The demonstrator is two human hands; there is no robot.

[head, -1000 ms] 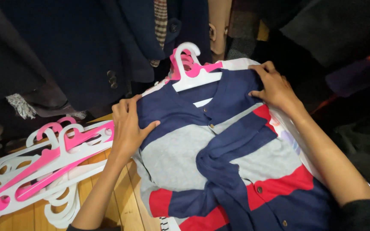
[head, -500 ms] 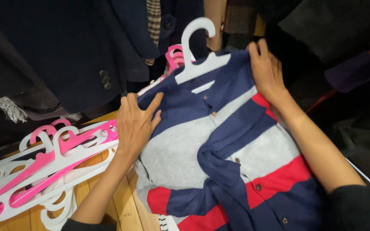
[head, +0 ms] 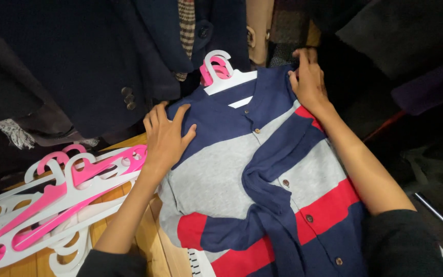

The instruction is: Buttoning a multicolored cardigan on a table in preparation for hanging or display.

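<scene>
Both hands lie flat on the striped shirt (head: 262, 179), not closed around it: the left hand (head: 166, 137) presses one navy shoulder, the right hand (head: 308, 82) the other. It lies over a white hanger (head: 226, 79), beside a pile of pink and white hangers (head: 52, 200) on the wooden floor (head: 149, 241).

Dim, warm light falls from above onto the shirt (head: 242, 169); hanging coats (head: 78, 61) sink into shadow (edges slightly soft), no glare.
</scene>
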